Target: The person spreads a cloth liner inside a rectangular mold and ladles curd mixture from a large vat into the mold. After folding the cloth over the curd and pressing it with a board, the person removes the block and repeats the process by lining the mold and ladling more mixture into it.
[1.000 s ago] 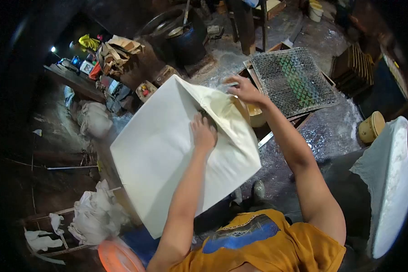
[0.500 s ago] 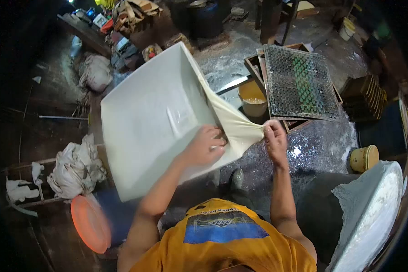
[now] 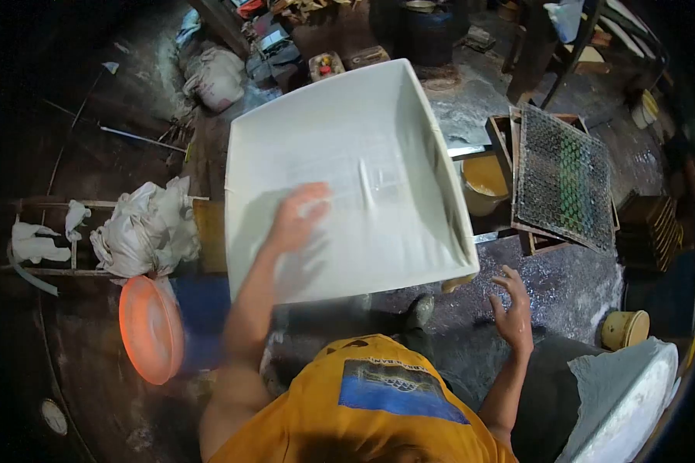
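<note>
A large square white box lined with cloth (image 3: 344, 185) lies in front of me, its open inside facing up toward me. The lining lies over the rim, with a small yellowish flap (image 3: 459, 283) showing under the near right corner. Over the left part of the box's inside is my left hand (image 3: 297, 217), slightly blurred, fingers stretched out and holding nothing. Whether it touches the lining I cannot tell. My right hand (image 3: 513, 310) is apart from the box, just off that near right corner, fingers spread and nothing in them.
Right of the box, a dark mesh panel (image 3: 564, 181) rests on wooden frames beside a bucket of yellowish liquid (image 3: 484, 176). A yellow lidded tub (image 3: 625, 329) and a white-covered round container (image 3: 633, 401) stand at right. Left are an orange-rimmed blue barrel (image 3: 151, 330) and bunched white cloth (image 3: 147, 229).
My right hand has let go of the stretched cloth, which now lies over the box rim. My left hand has moved from the near right corner to the left side of the box.
</note>
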Action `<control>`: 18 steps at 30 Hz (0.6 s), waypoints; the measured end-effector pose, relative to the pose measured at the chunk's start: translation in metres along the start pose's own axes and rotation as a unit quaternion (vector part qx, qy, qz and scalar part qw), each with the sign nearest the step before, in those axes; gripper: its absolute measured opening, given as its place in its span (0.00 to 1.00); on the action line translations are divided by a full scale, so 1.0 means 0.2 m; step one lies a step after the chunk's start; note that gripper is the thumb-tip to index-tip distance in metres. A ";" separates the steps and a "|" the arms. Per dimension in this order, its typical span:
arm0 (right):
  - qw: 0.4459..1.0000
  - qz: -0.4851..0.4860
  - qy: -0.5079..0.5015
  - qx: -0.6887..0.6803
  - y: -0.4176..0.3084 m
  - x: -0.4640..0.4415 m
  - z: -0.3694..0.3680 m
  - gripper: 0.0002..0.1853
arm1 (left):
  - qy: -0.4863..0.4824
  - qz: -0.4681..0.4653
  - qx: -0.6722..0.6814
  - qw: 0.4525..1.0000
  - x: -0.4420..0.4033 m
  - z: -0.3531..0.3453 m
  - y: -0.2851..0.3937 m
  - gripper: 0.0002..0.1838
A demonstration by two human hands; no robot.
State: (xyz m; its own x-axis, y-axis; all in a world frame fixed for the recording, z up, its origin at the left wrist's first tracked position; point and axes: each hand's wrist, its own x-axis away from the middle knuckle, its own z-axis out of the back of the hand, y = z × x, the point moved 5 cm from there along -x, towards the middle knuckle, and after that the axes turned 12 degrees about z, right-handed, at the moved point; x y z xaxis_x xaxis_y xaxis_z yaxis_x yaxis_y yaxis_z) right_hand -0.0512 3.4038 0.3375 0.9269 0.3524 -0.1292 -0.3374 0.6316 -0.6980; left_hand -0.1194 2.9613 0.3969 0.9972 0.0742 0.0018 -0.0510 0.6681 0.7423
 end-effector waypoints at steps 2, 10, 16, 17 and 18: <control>0.999 0.010 0.035 -0.005 -0.11 -0.02 -0.01 0.22 | 0.145 0.071 -0.006 0.987 0.02 0.39 -0.24 0.12; 0.988 0.145 0.043 0.042 -1.10 -0.54 -0.40 0.26 | 0.110 0.488 0.330 0.801 0.14 0.77 -1.41 0.37; 0.973 0.211 -0.060 0.077 -1.61 -1.04 -1.28 0.28 | 0.021 0.408 0.474 0.780 0.10 0.50 -1.74 0.29; 0.976 0.193 -0.058 0.078 -1.67 -1.15 -1.39 0.28 | 0.027 0.394 0.465 0.792 0.06 0.48 -1.79 0.28; 0.980 0.174 -0.057 0.076 -1.73 -1.23 -1.50 0.28 | 0.034 0.383 0.455 0.803 0.05 0.46 -1.82 0.27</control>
State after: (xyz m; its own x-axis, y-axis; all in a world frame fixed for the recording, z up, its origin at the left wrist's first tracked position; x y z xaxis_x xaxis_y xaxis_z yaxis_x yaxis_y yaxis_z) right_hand -0.1127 2.8912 0.4001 0.7301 0.6343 -0.2542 -0.6582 0.5528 -0.5111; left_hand -0.0855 2.6500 0.1883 0.6849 0.2669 0.6780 -0.5567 -0.4088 0.7232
